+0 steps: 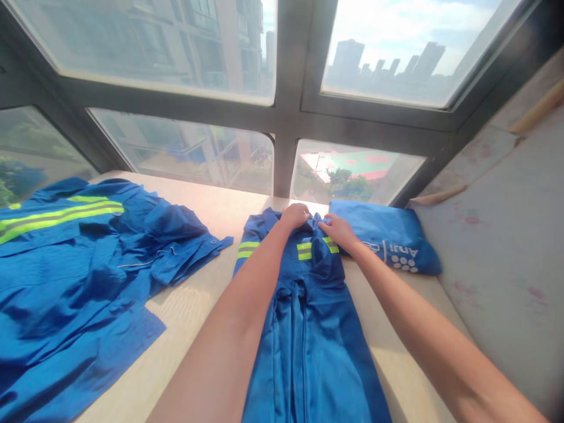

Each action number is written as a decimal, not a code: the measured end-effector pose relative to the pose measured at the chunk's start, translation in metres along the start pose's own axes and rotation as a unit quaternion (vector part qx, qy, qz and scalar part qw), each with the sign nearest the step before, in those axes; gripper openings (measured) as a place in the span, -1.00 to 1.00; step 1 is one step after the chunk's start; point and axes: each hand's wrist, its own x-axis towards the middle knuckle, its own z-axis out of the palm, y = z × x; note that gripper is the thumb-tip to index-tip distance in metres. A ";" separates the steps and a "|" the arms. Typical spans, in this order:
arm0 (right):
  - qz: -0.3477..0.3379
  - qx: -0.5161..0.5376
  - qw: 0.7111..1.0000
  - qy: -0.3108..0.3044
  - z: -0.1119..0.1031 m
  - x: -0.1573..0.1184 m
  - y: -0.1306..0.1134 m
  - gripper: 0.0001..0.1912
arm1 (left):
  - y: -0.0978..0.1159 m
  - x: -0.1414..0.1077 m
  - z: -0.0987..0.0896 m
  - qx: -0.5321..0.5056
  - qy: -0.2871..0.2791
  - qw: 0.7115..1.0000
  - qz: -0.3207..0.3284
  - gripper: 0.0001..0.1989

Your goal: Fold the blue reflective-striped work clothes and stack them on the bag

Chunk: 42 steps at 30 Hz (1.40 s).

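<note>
A blue coverall (pixel 308 317) with yellow-green reflective strips lies lengthwise in front of me, its collar end toward the window. At that collar end my left hand (pixel 296 215) is closed, fingers bent over the fabric; its fingertips are partly hidden. My right hand (pixel 338 229) pinches the cloth just to the right, near the collar and shoulder. Only a small gap separates the two hands. Below them, the coverall's lower part runs toward me with long creases down its middle.
To the left, a second blue garment (pixel 79 282) with reflective strips lies spread and rumpled. A folded blue bundle (pixel 388 235) with white lettering sits at the right, by the wall (pixel 511 282). The pale wooden surface (pixel 198 299) ends at the window frame (pixel 286 123).
</note>
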 end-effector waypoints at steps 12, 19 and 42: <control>-0.043 -0.082 0.996 0.001 0.009 0.015 -0.015 -0.71 | -0.031 0.006 -0.024 0.031 0.098 0.991 -0.088 -0.69; -0.080 -0.084 0.993 0.036 0.005 0.064 -0.057 -0.64 | -0.072 -0.012 -0.050 0.110 0.106 0.967 -0.202 -0.51; -0.101 -0.152 0.983 -0.032 0.010 0.082 -0.061 -0.71 | -0.100 -0.030 -0.080 0.174 0.008 0.976 -0.131 -0.75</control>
